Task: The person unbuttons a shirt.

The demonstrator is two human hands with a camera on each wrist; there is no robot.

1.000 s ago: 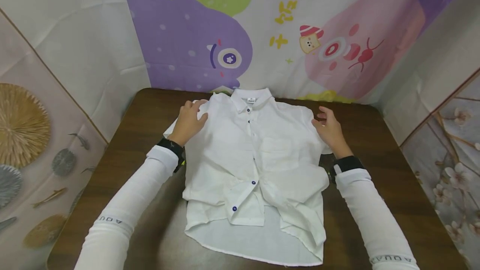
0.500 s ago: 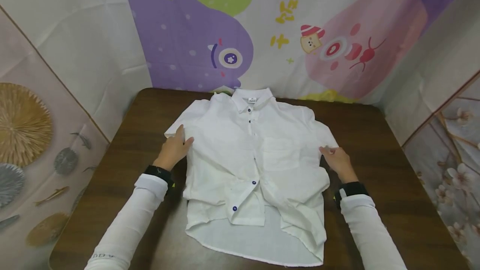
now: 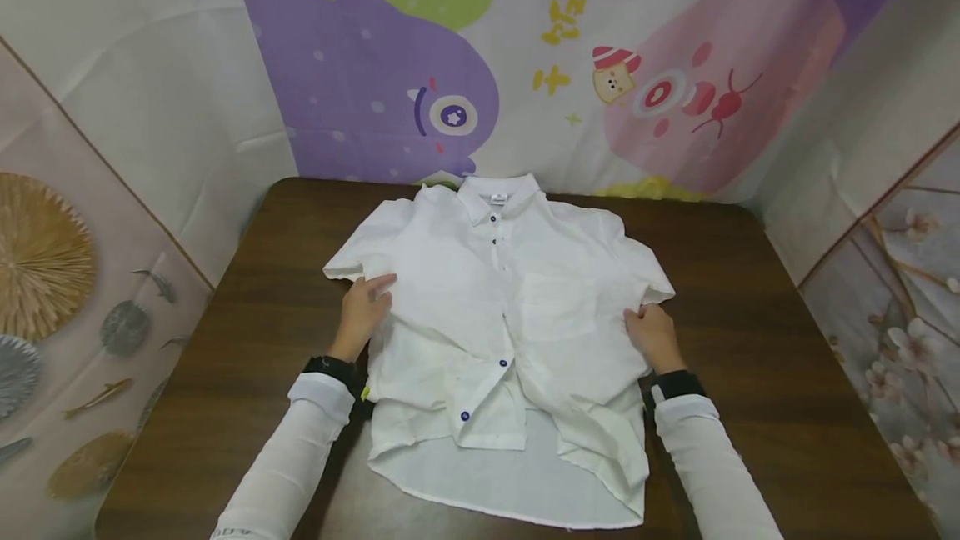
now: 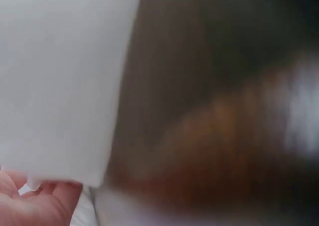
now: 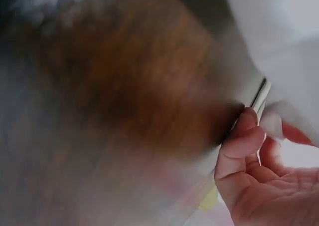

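A white short-sleeved shirt with dark blue buttons lies front up on the brown table, collar at the far end. My left hand is at the shirt's left side, just below the sleeve. It pinches the side edge, with one finger lying over the cloth; the left wrist view shows only part of this hand under the white fabric. At the opposite side, below the other sleeve, my right hand pinches the shirt edge. Curled fingers meet the cloth in the right wrist view.
The brown wooden table extends on both sides of the shirt. Behind it hangs a cartoon-printed cloth. Patterned panels stand at left and right. The shirt's lower front is creased and its bottom flaps spread apart.
Both hands have come down from the shoulders, past the sleeves, to the shirt's sides. The sleeves now lie spread outward. In the last half second, both hands moved inward to the side edges.
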